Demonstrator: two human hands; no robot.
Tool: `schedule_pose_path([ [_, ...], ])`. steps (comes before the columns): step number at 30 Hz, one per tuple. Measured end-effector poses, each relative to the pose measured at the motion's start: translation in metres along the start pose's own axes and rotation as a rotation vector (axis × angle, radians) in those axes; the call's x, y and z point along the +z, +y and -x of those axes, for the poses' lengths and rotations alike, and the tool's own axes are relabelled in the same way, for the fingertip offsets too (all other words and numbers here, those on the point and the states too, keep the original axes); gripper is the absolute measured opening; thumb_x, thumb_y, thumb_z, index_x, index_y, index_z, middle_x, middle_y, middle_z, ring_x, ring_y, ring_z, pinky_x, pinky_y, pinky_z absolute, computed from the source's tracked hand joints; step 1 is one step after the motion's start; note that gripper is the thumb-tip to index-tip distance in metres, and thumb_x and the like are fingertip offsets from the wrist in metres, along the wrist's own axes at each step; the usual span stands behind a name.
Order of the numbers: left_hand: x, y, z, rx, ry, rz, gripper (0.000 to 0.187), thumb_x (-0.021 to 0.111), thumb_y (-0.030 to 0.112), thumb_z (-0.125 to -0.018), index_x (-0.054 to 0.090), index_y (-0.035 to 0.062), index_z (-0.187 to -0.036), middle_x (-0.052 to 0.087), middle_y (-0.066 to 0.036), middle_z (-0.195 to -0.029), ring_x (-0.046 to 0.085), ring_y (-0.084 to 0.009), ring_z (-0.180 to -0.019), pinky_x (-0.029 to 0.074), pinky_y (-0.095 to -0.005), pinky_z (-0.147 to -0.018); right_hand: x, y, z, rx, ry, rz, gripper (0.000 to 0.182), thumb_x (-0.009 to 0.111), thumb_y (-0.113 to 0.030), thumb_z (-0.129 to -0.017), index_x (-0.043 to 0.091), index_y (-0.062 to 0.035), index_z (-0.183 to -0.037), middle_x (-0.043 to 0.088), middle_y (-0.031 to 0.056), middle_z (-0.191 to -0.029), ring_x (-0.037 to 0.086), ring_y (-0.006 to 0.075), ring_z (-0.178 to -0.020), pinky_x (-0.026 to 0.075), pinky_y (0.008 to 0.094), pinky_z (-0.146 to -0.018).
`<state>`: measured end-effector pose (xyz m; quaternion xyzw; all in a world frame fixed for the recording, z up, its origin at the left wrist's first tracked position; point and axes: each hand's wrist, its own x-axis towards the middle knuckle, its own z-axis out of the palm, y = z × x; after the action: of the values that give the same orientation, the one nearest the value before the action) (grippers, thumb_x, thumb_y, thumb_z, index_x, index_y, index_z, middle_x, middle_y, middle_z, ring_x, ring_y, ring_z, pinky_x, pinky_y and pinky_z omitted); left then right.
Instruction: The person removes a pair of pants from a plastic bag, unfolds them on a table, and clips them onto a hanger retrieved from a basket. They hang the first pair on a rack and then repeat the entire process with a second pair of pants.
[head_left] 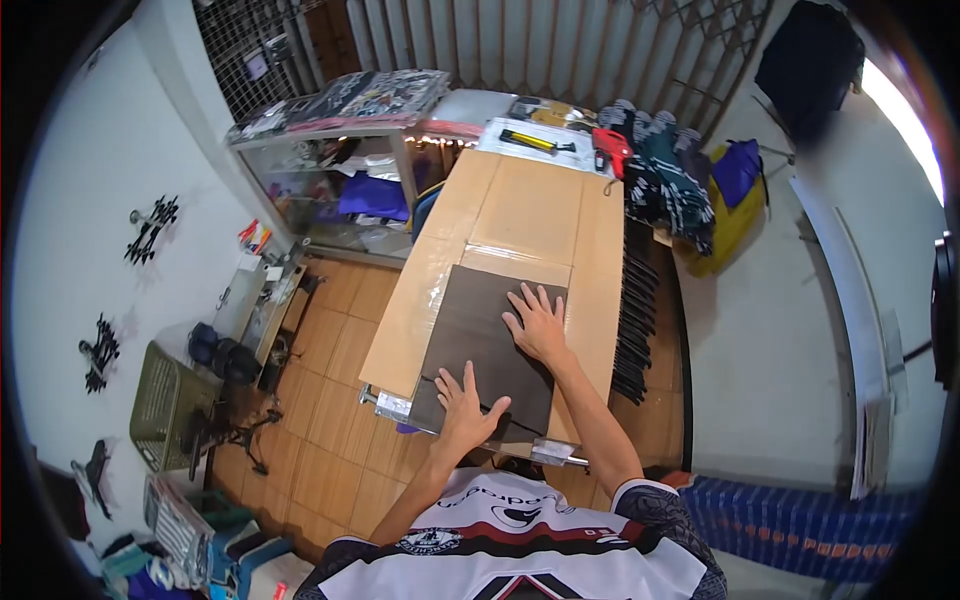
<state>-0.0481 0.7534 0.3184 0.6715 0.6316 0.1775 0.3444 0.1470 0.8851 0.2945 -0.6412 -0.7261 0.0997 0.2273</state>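
A dark brown, flat rectangular piece [480, 340] lies on a cardboard-covered table [530, 215], near its front end. My left hand [465, 412] rests with fingers spread on the lower left part of the piece, close to a dark line or seam that runs across it. Higher up, at the right edge of the piece, my right hand [537, 322] lies flat with its fingers apart. Neither hand grips anything. Clear tape strips show on the cardboard beyond the piece.
At the table's far end lie a yellow-and-black tool [538, 141] and a red tool [612, 150]. Dark hangers [636, 320] line the right side. A glass cabinet [330, 190] stands at the back left, a green basket [165, 410] at the left.
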Motion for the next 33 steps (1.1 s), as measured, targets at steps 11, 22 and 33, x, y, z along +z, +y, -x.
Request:
schedule_pose_path([
  [11, 0.017, -0.022, -0.091, 0.124, 0.145, -0.305, 0.096, 0.057, 0.057, -0.096, 0.019, -0.0056, -0.158, 0.009, -0.051, -0.154, 0.007, -0.0707, -0.141, 0.012, -0.072, -0.116, 0.009, 0.003, 0.017, 0.197, 0.185, 0.098, 0.059, 0.059, -0.046, -0.097, 0.053, -0.0145, -0.147, 0.039, 0.0189, -0.159, 0.032, 0.0421, -0.148, 0.021, 0.0631, -0.119],
  [22, -0.016, -0.013, -0.217, 0.587, 0.184, -0.312, 0.081, 0.063, 0.063, -0.09, 0.046, 0.0124, -0.152, 0.033, -0.033, -0.157, 0.025, -0.0556, -0.146, 0.024, -0.0636, -0.118, 0.014, -0.036, 0.065, 0.36, 0.254, 0.12, 0.083, 0.063, -0.053, -0.093, 0.037, -0.0034, -0.155, 0.03, 0.0375, -0.156, 0.023, 0.0513, -0.149, 0.015, 0.0671, -0.118],
  [33, -0.019, 0.003, -0.289, 0.75, 0.178, -0.215, 0.062, 0.065, 0.042, -0.091, 0.054, 0.0097, -0.143, 0.046, -0.021, -0.151, 0.035, -0.0416, -0.143, 0.032, -0.055, -0.115, 0.029, -0.071, 0.065, 0.457, 0.228, 0.164, 0.095, 0.06, -0.059, -0.093, 0.026, 0.0007, -0.158, 0.016, 0.0443, -0.157, 0.011, 0.0582, -0.149, 0.01, 0.0682, -0.118],
])
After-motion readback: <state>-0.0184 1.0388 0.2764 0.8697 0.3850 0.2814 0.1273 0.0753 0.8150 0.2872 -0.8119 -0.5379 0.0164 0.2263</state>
